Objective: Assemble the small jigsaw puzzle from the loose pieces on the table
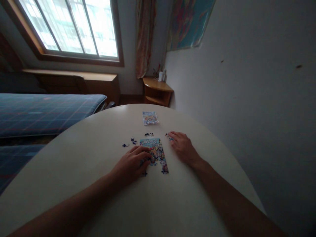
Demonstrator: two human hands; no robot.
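Observation:
A partly assembled colourful jigsaw puzzle (155, 153) lies on a round white table (98, 148). My left hand (132, 164) rests on its left edge, fingers curled down onto the pieces. My right hand (182, 146) lies flat just right of the puzzle, fingers stretched toward a small loose piece (169, 136) at its fingertips. More loose dark pieces (130, 142) are scattered left of the puzzle, and others (149, 134) lie above it. A small picture card or packet (150, 118) lies farther back on the table.
A bed with a blue plaid cover (44, 112) stands to the left. A wooden corner shelf (156, 90) sits by the wall under the curtain. A grey wall (247, 82) runs close along the table's right side. A window (71, 26) is behind.

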